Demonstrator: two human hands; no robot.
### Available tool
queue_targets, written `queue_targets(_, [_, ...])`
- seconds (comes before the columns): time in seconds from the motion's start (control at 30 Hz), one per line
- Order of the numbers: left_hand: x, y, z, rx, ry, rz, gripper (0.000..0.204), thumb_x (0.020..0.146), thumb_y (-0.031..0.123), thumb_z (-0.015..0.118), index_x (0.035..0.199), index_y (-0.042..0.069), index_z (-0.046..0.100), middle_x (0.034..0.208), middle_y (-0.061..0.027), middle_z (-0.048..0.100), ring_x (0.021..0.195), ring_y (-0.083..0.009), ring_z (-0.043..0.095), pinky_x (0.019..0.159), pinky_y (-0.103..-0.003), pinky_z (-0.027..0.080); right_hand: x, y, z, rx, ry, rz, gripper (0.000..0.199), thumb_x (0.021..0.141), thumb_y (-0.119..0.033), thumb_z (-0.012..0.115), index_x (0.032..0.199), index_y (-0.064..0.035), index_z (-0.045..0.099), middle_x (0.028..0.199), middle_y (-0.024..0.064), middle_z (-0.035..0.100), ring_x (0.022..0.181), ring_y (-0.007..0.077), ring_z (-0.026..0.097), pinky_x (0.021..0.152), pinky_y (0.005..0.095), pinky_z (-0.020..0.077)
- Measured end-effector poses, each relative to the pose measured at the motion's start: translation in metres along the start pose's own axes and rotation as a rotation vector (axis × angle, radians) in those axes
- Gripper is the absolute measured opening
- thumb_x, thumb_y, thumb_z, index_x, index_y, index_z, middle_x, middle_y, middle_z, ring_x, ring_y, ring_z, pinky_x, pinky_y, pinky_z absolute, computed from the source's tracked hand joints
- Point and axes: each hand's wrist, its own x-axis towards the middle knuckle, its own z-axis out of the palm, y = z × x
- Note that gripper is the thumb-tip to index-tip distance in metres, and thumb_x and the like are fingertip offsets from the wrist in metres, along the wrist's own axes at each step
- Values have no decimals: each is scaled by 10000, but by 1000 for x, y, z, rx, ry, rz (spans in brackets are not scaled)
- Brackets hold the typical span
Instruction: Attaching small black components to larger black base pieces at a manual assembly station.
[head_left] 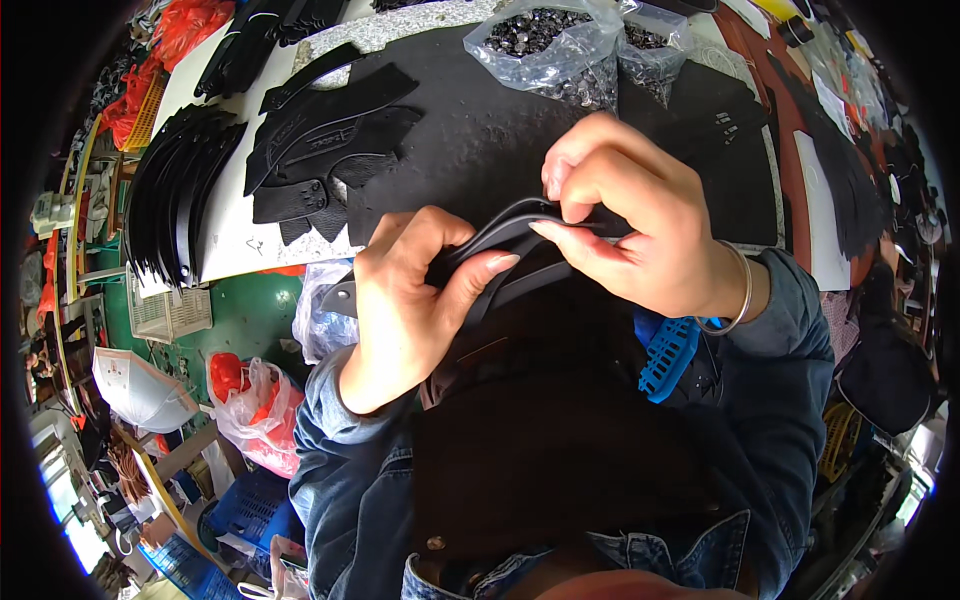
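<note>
Close in front of my chest, my two hands bend a black leather strap (505, 228). My left hand (405, 295) is closed around its left part, thumb stretched along the lower edge. With thumb and curled fingers, my right hand (645, 215) pinches the other part. Two layers of the leather lie curved one against the other between the hands. A strap end (340, 298) with a small round stud sticks out left of my left hand. Beyond the hands, a loose pile of black leather pieces (330, 140) lies on the table.
Black straps (180, 205) lie fanned along the table's left edge. Clear plastic bags of small dark metal fasteners (540, 45) stand at the back. A blue plastic basket (668, 358) sits below my right forearm. On the floor at left are a white crate (170, 308) and an umbrella (143, 390).
</note>
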Motion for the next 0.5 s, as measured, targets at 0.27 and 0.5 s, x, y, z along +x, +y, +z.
queue_targets(0.27, [-3, -13, 14, -319, -6, -97, 269, 750, 63, 718, 930, 4, 528, 756, -91, 651, 711, -163, 641, 669, -283, 494, 11, 8, 19, 304, -178, 256, 232, 717, 56, 649, 824, -22, 459, 774, 37, 490, 721, 104, 500, 659, 244, 437])
queue_targets(0.5, [-11, -35, 19, -395, 67, -110, 227, 793, 62, 689, 913, 13, 502, 701, -40, 611, 664, -48, 553, 612, -189, 426, 24, 27, 29, 448, -300, 393, 194, 724, 11, 652, 825, 1, 487, 755, 83, 538, 702, 161, 539, 629, 294, 441])
